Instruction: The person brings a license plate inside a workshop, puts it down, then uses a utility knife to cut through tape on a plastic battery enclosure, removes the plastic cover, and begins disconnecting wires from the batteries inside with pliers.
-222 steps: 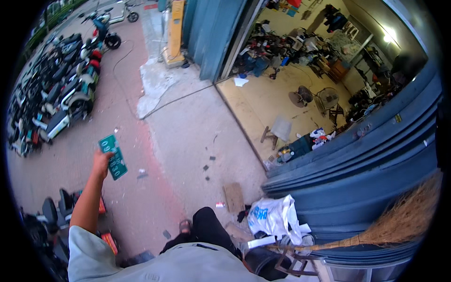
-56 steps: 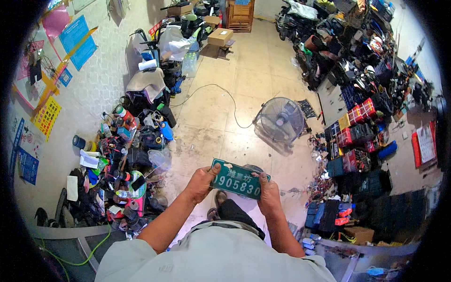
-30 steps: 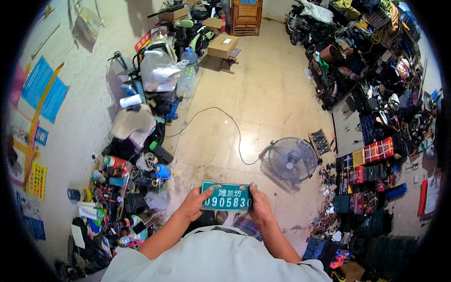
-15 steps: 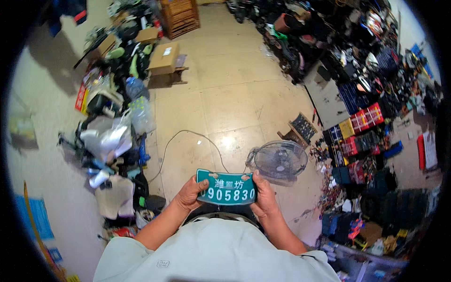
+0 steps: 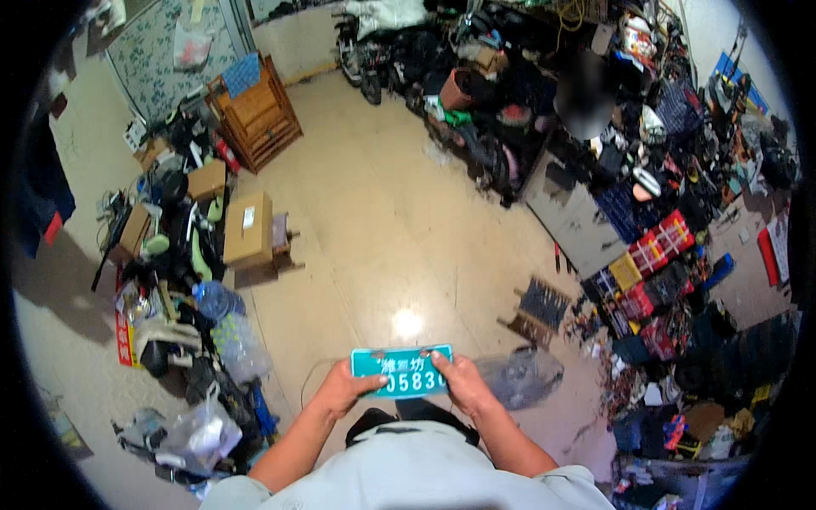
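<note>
A green license plate (image 5: 410, 389) with white characters is held out level in front of my body. My left hand (image 5: 347, 389) grips its left end, the thumb lying across the face. The right end is in my right hand (image 5: 463, 384), with that thumb over the upper right corner. The fingers of both hands are hidden behind the plate. Just beyond my right hand, a round fan with a wire guard (image 5: 523, 378) lies on the floor, partly covered by my hand and arm.
A small low stool (image 5: 540, 308) stands past the fan. Along the left lie a cardboard box (image 5: 248, 228), a blue water bottle (image 5: 217, 299) and plastic bags (image 5: 200, 433). A wooden cabinet (image 5: 255, 115) stands far left. Cluttered goods and red boxes (image 5: 663, 238) line the right.
My view has tilted up, showing more of the far room. The plate looks flatter and less curved, and my left thumb reaches farther over its face. Both hands still hold it.
</note>
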Motion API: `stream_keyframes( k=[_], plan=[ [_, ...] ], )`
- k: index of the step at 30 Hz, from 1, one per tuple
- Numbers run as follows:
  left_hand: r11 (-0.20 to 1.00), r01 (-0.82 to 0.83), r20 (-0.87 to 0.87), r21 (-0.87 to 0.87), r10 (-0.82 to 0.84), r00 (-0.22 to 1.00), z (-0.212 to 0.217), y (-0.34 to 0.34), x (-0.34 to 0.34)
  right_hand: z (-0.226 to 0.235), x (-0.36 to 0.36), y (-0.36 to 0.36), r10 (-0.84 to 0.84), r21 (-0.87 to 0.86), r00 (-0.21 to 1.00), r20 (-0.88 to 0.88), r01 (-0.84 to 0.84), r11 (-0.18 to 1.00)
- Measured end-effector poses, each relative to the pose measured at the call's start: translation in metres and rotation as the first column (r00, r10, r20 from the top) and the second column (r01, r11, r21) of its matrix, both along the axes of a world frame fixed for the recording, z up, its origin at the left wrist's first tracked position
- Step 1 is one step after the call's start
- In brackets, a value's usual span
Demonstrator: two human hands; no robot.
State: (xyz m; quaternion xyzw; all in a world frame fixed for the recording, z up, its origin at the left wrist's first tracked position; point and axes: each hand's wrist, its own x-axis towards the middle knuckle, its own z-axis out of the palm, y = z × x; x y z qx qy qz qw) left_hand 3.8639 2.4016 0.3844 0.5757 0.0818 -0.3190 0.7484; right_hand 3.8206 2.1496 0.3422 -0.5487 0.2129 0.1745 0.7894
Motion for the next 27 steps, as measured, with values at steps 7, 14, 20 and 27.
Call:
stream_keyframes(
  k=[7,14,20,27],
  plan=[
    [0.967,-0.181,-0.100,-0.179,0.165,0.981,-0.005,-0.018,0.158,0.047,0.188,-0.018,0.250,-0.194,0.967,0.041,-0.238,0.952],
    [0.991,-0.083,0.100,0.101,0.073,0.992,0.034,-0.020,0.315,0.021,0.369,-0.025,0.326,-0.290,0.943,0.071,-0.293,0.911],
    [0.985,0.116,0.218,0.124,-0.141,0.966,-0.006,-0.098,0.542,-0.043,0.500,-0.095,0.071,-0.345,0.978,0.197,0.001,0.939],
    [0.821,0.564,0.311,0.086,-0.560,0.768,0.028,-0.209,0.752,-0.030,0.590,-0.193,-0.169,-0.397,0.931,0.323,0.295,0.869]
  ],
)
